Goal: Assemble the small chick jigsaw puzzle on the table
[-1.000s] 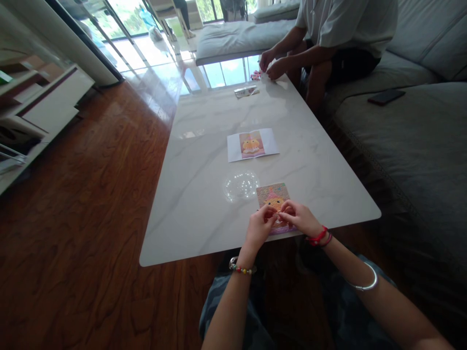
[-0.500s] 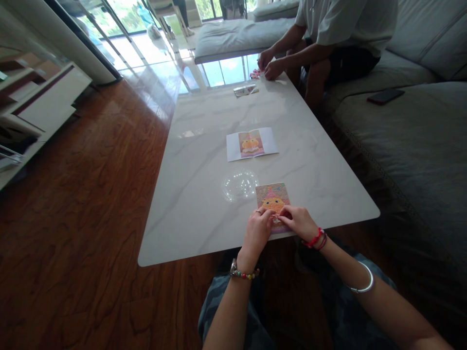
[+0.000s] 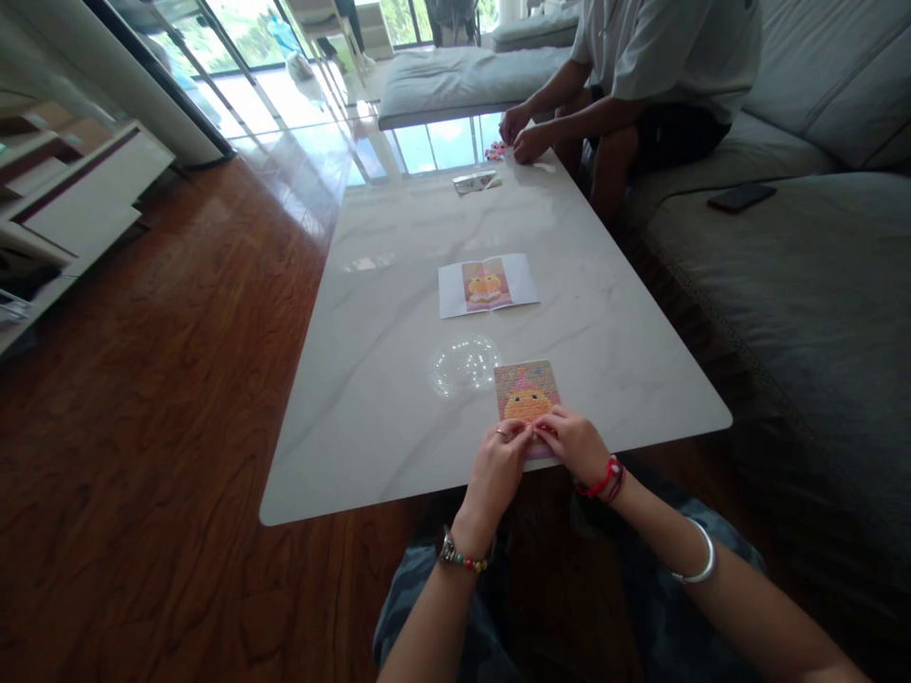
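A small picture board with an orange cartoon figure on it lies near the front edge of the marble-patterned table. Over its lower part my left hand and my right hand meet, fingertips pinched together and nearly touching. Whatever sits between the fingertips is too small and too covered to name. The board's bottom strip is partly hidden by the hands. Beyond it lies a creased paper sheet printed with a similar orange figure.
Farther along the table is a small flat packet. At the far right corner, another person's hands work beside small pink pieces. A grey sofa with a phone runs along the right side.
Both hands have drawn closer together over the board's lower part and shifted slightly down in view. The whole scene has shifted a little as the head moved.
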The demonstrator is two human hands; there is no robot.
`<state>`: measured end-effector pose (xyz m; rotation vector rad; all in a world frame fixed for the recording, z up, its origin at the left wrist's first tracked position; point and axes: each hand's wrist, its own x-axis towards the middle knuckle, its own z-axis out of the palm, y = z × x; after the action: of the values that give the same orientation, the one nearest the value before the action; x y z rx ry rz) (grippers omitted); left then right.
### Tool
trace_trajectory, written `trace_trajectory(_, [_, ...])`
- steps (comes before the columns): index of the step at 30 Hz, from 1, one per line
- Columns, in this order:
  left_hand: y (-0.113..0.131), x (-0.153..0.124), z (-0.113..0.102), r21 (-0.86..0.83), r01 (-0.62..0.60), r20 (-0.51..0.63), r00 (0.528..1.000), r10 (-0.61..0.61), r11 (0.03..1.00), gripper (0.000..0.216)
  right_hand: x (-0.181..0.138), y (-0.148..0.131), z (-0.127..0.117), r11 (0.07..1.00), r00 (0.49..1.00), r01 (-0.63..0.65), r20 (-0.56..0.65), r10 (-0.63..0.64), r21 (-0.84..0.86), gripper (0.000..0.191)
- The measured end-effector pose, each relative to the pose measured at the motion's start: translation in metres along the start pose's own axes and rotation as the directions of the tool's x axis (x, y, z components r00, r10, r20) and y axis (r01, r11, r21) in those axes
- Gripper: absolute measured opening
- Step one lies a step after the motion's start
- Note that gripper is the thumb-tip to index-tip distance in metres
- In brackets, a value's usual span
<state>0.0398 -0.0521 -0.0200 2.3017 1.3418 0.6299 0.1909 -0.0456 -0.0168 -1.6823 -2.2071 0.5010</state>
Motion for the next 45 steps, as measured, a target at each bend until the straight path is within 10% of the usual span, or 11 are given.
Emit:
trace_trajectory(7, [0.011,-0.009,0.005,0.163,0.027,0.036,0.999,-0.033,0.986,0.033,-0.027,-0.013,0.006,0.918,0.985,0.17,0.079,-0.152,-0.358,0.031])
trace_trajectory(13, [0.004,-0.002,-0.004,-0.036,0.049,0.03,0.998,-0.048,0.998,0.025,-0.019,-0.008,-0.002,0.981,0.992,0.106,0.082,-0.094,-0.165,0.031])
trace_trajectory(17, [-0.025,0.044,-0.02,-0.083,0.109,-0.027,0.993,-0.111,0.991,0.028,0.047,0.017,-0.022,0.996,0.996,0.084,0.019,-0.084,0.025,0.028])
trace_trajectory(26, [-0.128,0.167,-0.067,0.392,0.408,-0.035,0.902,-0.43,0.825,0.045,0.214,0.074,-0.046,0.956,0.991,0.122,0.088,-0.102,-0.266,0.04])
trace_trajectory(36, [-0.104,0.075,-0.041,0.403,0.21,0.112,0.955,-0.276,0.891,0.045,0.104,0.112,-0.023,0.956,0.983,0.126,0.16,-0.085,-0.266,0.043])
trace_trajectory(45, [-0.068,0.067,-0.05,0.42,0.257,0.144,0.928,-0.344,0.87,0.05,0.076,0.094,-0.021,0.965,0.993,-0.006,0.11,0.036,-0.262,0.043])
